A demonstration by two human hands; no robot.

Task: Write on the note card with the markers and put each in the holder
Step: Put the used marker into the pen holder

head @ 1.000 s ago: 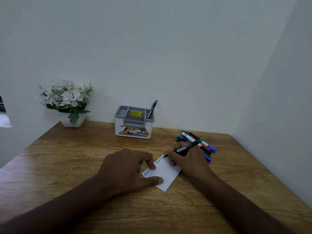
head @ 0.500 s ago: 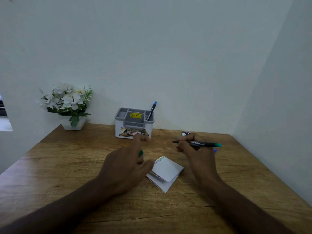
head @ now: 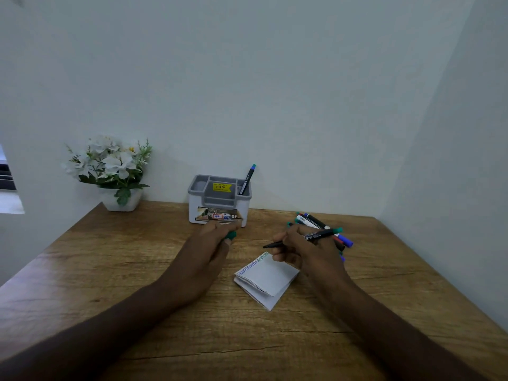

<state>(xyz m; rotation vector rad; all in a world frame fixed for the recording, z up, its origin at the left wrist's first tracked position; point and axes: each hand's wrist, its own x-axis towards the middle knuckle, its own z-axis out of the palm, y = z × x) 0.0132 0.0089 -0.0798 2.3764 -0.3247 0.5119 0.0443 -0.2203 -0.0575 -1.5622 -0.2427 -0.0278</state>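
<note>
One marker [head: 247, 179] stands in the holder [head: 220, 199]; several lie on the bench [head: 110, 270]. Right hand [head: 308, 251] pinches an uncapped marker [head: 302, 239] above the card [head: 268, 279]; left hand [head: 209, 251] grips its green cap [head: 230, 235].

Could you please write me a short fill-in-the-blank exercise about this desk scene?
1. The right hand holds an uncapped ____.
2. The left hand grips a small ____-coloured cap.
3. One marker already stands in the ____.
4. The flower pot stands to the ____ of the holder.

Missing words: marker; green; holder; left
</note>
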